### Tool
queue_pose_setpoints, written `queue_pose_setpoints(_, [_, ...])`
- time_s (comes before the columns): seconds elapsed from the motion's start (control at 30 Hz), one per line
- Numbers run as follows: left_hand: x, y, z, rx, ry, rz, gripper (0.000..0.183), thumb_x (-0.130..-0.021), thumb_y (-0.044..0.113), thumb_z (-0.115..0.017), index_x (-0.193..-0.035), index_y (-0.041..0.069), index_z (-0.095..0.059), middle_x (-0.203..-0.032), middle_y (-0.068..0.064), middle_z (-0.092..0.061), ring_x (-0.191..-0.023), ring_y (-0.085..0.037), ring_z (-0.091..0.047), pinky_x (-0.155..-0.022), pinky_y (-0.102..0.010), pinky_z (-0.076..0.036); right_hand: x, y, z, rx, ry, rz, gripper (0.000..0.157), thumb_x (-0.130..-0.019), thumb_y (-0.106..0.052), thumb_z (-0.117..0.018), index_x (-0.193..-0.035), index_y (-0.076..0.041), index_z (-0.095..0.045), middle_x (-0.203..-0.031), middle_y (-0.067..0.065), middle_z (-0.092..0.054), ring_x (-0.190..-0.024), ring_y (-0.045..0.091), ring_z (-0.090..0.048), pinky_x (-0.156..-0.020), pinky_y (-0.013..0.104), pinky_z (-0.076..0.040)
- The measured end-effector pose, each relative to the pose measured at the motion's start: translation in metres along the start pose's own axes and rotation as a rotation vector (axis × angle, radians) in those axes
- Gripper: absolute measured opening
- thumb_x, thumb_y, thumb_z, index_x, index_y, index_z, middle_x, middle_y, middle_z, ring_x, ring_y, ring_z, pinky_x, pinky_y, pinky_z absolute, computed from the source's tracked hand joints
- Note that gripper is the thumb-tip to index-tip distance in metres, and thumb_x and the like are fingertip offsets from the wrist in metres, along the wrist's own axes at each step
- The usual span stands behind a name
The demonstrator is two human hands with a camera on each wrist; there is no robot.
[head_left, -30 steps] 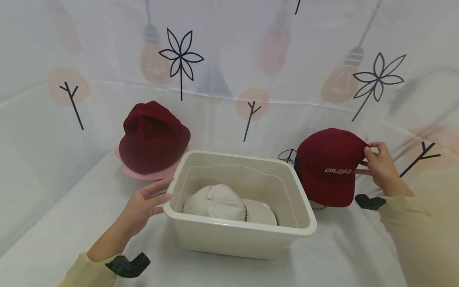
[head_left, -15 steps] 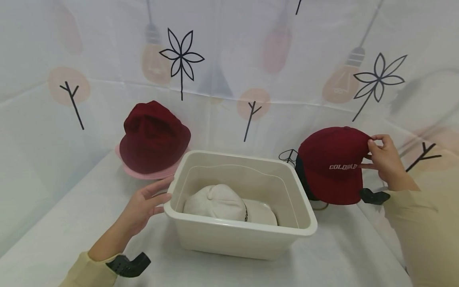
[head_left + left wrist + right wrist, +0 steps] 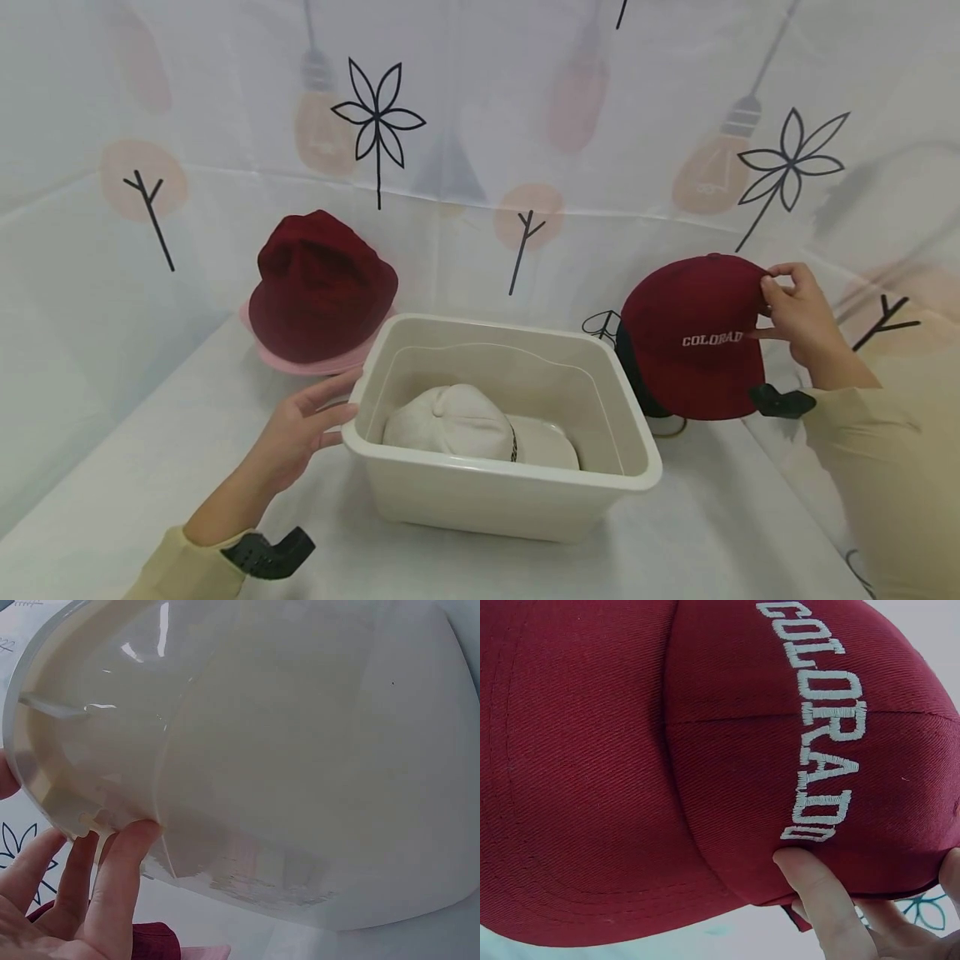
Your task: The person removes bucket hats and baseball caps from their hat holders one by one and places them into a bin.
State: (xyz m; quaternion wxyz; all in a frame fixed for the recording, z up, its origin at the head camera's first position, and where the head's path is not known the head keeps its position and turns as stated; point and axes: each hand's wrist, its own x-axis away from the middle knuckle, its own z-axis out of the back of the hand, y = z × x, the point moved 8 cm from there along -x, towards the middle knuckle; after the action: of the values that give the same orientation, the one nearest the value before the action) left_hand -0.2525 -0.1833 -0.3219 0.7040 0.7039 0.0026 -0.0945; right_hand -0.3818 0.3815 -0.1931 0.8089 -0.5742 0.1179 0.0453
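Note:
My right hand [image 3: 806, 321] pinches the side of a maroon baseball cap [image 3: 693, 308] lettered "COLORADO". In the right wrist view one finger [image 3: 814, 889] lies on the cap front by the last letter, and the other fingers are partly under its edge. My left hand [image 3: 288, 433] touches the left end of a cream plastic tub [image 3: 495, 508]. Its fingers [image 3: 120, 877] lie fairly straight against the outer wall under the rim in the left wrist view. Inside the tub, a cream cap [image 3: 457, 425] rests crown up with its brim to the right.
Behind the tub at left, another maroon cap [image 3: 318, 292] sits on a pink item [image 3: 300, 364]. A thin tan curved edge [image 3: 671, 431] shows below the held cap. White cloth covers the table [image 3: 112, 517], and a patterned curtain [image 3: 465, 108] hangs behind.
My right hand has raised the maroon cap somewhat, and its lettering shows more fully. The left hand and the tub stay in place.

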Motion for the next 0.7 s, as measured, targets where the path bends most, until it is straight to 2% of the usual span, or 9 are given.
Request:
queue_pose_setpoints(0.17, [0.000,-0.001,0.000,-0.006,0.007,0.010,0.056,-0.090,0.014,-0.061,-0.139,-0.001,-0.040,-0.135,-0.014,-0.047,-0.105,-0.008,-0.057,-0.081,-0.035,-0.051,0.001,-0.013,-0.001,0.096,0.021,0.007,0.005,-0.098,-0.034,-0.036,-0.103,-0.032,-0.036,-0.108,0.013,-0.038,-0.073,-0.006,-0.053,-0.055,0.029,-0.054])
queue_pose_setpoints(0.4, [0.001,-0.001,0.001,-0.016,0.017,0.016,0.056,-0.090,0.014,-0.061,-0.139,-0.001,-0.039,-0.135,-0.014,-0.048,-0.104,-0.008,-0.057,-0.080,-0.035,-0.051,0.004,-0.029,-0.002,0.035,0.033,0.012,0.008,-0.098,-0.033,-0.037,-0.105,-0.032,-0.034,-0.108,0.007,-0.038,-0.073,-0.004,-0.054,-0.054,0.029,-0.054])
queue_pose_setpoints(0.6, [0.001,-0.001,0.001,-0.020,0.021,0.024,0.057,-0.090,0.015,-0.061,-0.140,0.000,-0.039,-0.137,-0.014,-0.047,-0.104,-0.007,-0.058,-0.080,-0.034,-0.051,0.005,-0.043,-0.002,0.138,0.057,0.023,0.010,-0.098,-0.037,-0.034,-0.108,-0.036,-0.032,-0.111,0.005,-0.038,-0.078,-0.003,-0.053,-0.059,0.030,-0.055])
queue_pose_setpoints(0.7, [0.001,-0.001,0.000,-0.023,0.021,0.024,0.057,-0.090,0.015,-0.061,-0.140,0.000,-0.039,-0.137,-0.014,-0.046,-0.104,-0.007,-0.058,-0.080,-0.034,-0.051,0.006,-0.048,-0.002,0.124,0.058,0.023,0.011,-0.098,-0.037,-0.035,-0.109,-0.035,-0.033,-0.111,0.004,-0.039,-0.079,-0.001,-0.053,-0.059,0.030,-0.055])
